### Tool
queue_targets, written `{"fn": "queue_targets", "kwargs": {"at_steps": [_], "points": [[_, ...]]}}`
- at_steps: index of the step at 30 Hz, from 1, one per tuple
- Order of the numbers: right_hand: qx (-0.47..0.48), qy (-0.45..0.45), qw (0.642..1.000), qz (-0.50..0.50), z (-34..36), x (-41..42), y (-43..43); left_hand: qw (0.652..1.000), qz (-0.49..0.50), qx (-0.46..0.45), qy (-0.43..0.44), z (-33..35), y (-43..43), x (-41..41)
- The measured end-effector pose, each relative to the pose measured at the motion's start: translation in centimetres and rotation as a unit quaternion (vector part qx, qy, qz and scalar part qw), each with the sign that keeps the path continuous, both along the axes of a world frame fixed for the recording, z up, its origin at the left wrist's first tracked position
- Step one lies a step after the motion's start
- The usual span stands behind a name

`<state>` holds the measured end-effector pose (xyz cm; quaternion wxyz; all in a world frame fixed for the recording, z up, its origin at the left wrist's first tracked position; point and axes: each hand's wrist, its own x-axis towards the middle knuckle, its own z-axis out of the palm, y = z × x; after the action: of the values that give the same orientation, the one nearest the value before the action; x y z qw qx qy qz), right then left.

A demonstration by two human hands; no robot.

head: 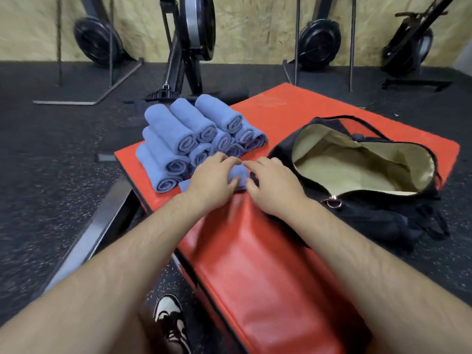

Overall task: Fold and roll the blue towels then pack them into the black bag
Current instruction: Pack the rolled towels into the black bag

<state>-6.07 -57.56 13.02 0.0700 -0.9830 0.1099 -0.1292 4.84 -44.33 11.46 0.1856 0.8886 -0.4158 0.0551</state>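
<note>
While blue towel (241, 174) lies on red pad (255, 256), left hand (212, 178), right hand (272, 186) both curl fingers round it, gripping.

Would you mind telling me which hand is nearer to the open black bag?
Right. The right hand lies just left of the black bag, almost against its side; the left hand is farther left, across the blue towel both hands hold.

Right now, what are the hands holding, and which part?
One towel, beside the stack. The left hand grips its left part and the right hand grips its right end.
</note>
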Motion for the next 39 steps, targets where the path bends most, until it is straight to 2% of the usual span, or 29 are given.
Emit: {"fn": "queue_targets", "kwargs": {"at_steps": [3,8,11,14,17,19,22,25,27,29,30,32,34,37,39], "points": [[-0.003,0.033,0.999,0.004,-1.1,1.3,1.2,0.997,0.019,0.080,-0.007,-1.5,1.4,1.4],[0.023,0.053,0.998,-0.005,-1.9,2.4,2.1,0.987,0.041,0.147,-0.049,-1.8,1.7,3.2],[0.024,0.064,0.998,-0.001,-2.3,2.5,1.8,0.985,0.033,0.168,-0.030,-2.1,1.9,3.8],[0.042,0.060,0.997,-0.003,-2.2,2.3,1.6,0.991,0.008,0.134,0.011,-1.7,2.3,4.0],[0.118,0.003,0.993,-0.027,-1.5,2.1,1.5,0.995,0.008,0.094,0.013,-0.5,2.5,3.2],[0.210,-0.041,0.976,-0.053,-0.6,1.8,1.8,0.999,0.018,0.025,0.037,0.6,2.5,1.9],[0.362,-0.087,0.923,-0.095,1.2,0.9,2.3,0.993,-0.004,-0.065,0.103,2.4,1.8,-0.8],[0.426,-0.097,0.894,-0.102,2.7,-0.6,1.7,0.971,-0.065,-0.124,0.196,3.6,1.0,-3.4],[0.420,-0.065,0.900,-0.093,3.6,-2.2,0.2,0.959,-0.125,-0.142,0.211,4.1,0.5,-4.6],[0.379,-0.031,0.922,-0.076,4.3,-4.0,-1.9,0.956,-0.180,-0.150,0.175,4.5,0.3,-5.4],[0.357,-0.020,0.932,-0.068,4.7,-5.1,-2.9,0.963,-0.194,-0.148,0.118,4.7,0.1,-5.7],[0.319,0.001,0.947,-0.050,5.4,-7.1,-4.7,0.973,-0.188,-0.122,-0.053,5.1,-0.6,-6.4],[0.284,0.021,0.958,-0.029,6.1,-9.0,-6.1,0.966,-0.197,-0.079,-0.146,5.4,-2.0,-7.0],[0.244,0.037,0.969,-0.022,6.7,-11.4,-7.9,0.961,-0.240,0.002,-0.140,5.8,-5.1,-7.6],[0.227,0.042,0.972,-0.032,6.9,-12.6,-9.2,0.959,-0.255,0.025,-0.122,5.9,-7.3,-7.8]]}}
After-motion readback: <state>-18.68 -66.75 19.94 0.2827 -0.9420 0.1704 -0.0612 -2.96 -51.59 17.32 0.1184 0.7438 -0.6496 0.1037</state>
